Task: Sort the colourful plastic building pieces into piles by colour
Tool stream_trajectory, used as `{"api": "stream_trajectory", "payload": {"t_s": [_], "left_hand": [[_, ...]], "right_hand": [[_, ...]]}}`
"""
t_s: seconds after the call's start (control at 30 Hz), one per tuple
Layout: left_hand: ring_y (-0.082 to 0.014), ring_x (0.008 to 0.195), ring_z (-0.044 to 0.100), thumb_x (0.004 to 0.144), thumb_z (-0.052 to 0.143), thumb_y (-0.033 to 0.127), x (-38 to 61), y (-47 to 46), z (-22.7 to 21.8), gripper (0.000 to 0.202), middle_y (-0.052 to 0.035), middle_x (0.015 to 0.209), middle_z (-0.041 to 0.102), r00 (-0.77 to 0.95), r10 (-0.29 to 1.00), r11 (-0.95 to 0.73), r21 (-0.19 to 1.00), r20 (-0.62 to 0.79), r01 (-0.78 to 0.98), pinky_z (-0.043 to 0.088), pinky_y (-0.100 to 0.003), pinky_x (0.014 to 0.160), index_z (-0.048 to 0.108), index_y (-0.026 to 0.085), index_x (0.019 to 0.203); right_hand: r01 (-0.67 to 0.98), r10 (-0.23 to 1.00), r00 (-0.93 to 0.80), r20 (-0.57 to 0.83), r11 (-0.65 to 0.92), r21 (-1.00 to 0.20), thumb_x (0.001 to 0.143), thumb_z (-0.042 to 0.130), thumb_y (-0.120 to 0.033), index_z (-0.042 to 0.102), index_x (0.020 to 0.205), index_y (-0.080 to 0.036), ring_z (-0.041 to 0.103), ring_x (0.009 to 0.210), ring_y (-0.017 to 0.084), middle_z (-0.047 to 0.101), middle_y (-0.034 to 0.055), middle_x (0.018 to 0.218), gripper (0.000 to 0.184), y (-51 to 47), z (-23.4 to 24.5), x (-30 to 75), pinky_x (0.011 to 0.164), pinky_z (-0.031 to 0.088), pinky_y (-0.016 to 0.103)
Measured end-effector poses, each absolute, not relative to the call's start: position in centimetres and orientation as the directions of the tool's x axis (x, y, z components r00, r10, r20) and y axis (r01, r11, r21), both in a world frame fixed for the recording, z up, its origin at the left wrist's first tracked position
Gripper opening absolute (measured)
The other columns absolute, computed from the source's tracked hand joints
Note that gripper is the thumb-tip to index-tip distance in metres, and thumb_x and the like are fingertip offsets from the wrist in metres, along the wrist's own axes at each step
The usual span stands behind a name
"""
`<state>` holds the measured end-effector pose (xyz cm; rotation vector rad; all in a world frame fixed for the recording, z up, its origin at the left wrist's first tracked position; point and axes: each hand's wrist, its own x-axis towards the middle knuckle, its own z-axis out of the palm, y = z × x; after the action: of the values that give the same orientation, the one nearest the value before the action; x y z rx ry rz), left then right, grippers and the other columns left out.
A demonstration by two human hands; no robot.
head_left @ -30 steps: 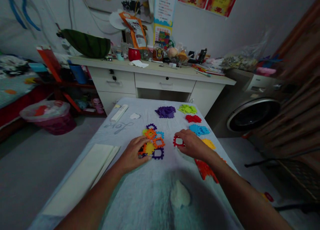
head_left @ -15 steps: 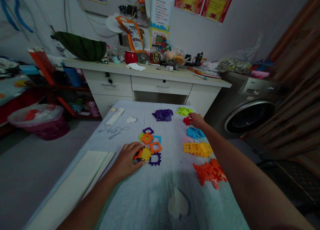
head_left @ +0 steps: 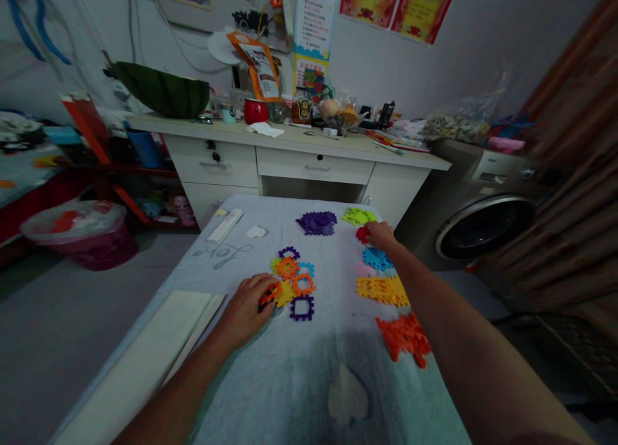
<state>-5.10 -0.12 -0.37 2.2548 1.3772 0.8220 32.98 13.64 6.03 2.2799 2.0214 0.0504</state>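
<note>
Left hand (head_left: 246, 308) rests flat, fingers loose, on the edge of the mixed tile cluster (head_left: 291, 279) mid-surface. Right hand (head_left: 381, 234) is stretched out, fingertips pinching the red tiles (head_left: 362, 233), between the lime pile (head_left: 358, 216) and the blue pile (head_left: 376, 258).

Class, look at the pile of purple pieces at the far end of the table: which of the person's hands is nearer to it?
Right. The right hand rests at the red pieces, just right of the purple pile. The left hand lies nearer the person, on the joined cluster.
</note>
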Motion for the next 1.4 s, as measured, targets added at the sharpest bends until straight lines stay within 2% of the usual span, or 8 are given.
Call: {"api": "stream_trajectory", "payload": {"t_s": [0.1,0.3,0.43,0.57,0.7,0.83,1.23,1.4], "left_hand": [[-0.0257,0.114,0.053,0.075,0.055,0.018,-5.1,-0.2,-0.3,0.039,-0.0073,0.122,0.061,0.356,0.888,-0.459,0.586,0.291,0.667,0.043,-0.044,0.101,0.062,0.021,0.113],[-0.0258,0.113,0.054,0.074,0.058,0.023,-5.2,-0.1,-0.4,0.04,-0.0075,0.122,0.061,0.36,0.88,-0.474,0.588,0.309,0.655,0.044,-0.044,0.099,0.061,0.022,0.115],[-0.0263,0.113,0.055,0.075,0.061,0.03,-5.2,-0.1,-0.4,0.039,-0.007,0.121,0.061,0.359,0.879,-0.478,0.595,0.315,0.647,0.044,-0.044,0.099,0.062,0.024,0.114],[-0.0262,0.112,0.056,0.075,0.062,0.031,-5.1,-0.1,-0.2,0.039,-0.0071,0.12,0.062,0.349,0.886,-0.464,0.592,0.305,0.659,0.045,-0.043,0.098,0.063,0.023,0.113],[-0.026,0.113,0.055,0.076,0.062,0.032,-5.1,-0.2,0.0,0.039,-0.0075,0.122,0.061,0.345,0.889,-0.458,0.59,0.302,0.665,0.045,-0.043,0.099,0.064,0.023,0.114],[-0.0261,0.113,0.056,0.075,0.062,0.033,-5.1,-0.3,0.2,0.038,-0.0072,0.121,0.062,0.341,0.889,-0.457,0.594,0.305,0.662,0.046,-0.043,0.099,0.064,0.023,0.112],[-0.0262,0.114,0.055,0.076,0.061,0.033,-5.2,-0.2,-0.1,0.039,-0.0071,0.122,0.061,0.343,0.893,-0.451,0.591,0.292,0.669,0.046,-0.043,0.099,0.063,0.024,0.114],[-0.0263,0.114,0.055,0.076,0.061,0.032,-5.2,-0.2,0.0,0.039,-0.0075,0.122,0.061,0.351,0.894,-0.448,0.593,0.28,0.669,0.045,-0.043,0.1,0.063,0.023,0.114]], "right_hand": [[0.989,0.992,0.126,-0.032,-0.123,0.082,0.085,0.054,-0.021,0.062,0.122,-0.024,0.052,0.112,0.031,0.064,0.0121,0.118,0.037,13.0,6.4,32.7,0.088,0.039,0.043],[0.996,0.995,0.092,0.027,-0.092,0.017,0.086,0.053,-0.021,0.065,0.117,-0.025,0.05,0.116,0.032,0.061,0.0106,0.125,0.034,11.5,7.3,31.6,0.089,0.04,0.043],[1.0,1.0,0.017,0.001,-0.017,0.002,0.087,0.052,-0.023,0.063,0.12,-0.026,0.052,0.116,0.03,0.061,0.0088,0.127,0.035,10.0,7.4,29.6,0.089,0.041,0.041],[0.996,0.995,-0.081,-0.061,0.083,0.03,0.086,0.052,-0.021,0.062,0.122,-0.024,0.053,0.115,0.029,0.061,0.011,0.126,0.037,8.8,6.9,27.5,0.09,0.041,0.042],[0.994,0.993,-0.002,-0.115,0.015,0.112,0.084,0.048,-0.014,0.066,0.117,-0.019,0.053,0.116,0.032,0.062,0.0164,0.122,0.038,9.3,6.5,27.5,0.09,0.041,0.045],[0.985,0.99,0.092,-0.111,-0.074,0.154,0.084,0.048,-0.016,0.066,0.117,-0.015,0.051,0.117,0.035,0.057,0.0214,0.125,0.038,10.7,5.9,29.3,0.09,0.041,0.049],[0.985,0.988,0.103,-0.116,-0.085,0.153,0.082,0.053,-0.024,0.064,0.121,-0.023,0.05,0.118,0.035,0.057,0.0158,0.125,0.04,11.9,4.8,30.4,0.092,0.041,0.048],[0.986,0.989,0.106,-0.104,-0.091,0.14,0.086,0.045,-0.019,0.065,0.118,-0.023,0.052,0.115,0.033,0.057,0.0153,0.122,0.038,11.9,5.0,30.4,0.087,0.043,0.045]]}}
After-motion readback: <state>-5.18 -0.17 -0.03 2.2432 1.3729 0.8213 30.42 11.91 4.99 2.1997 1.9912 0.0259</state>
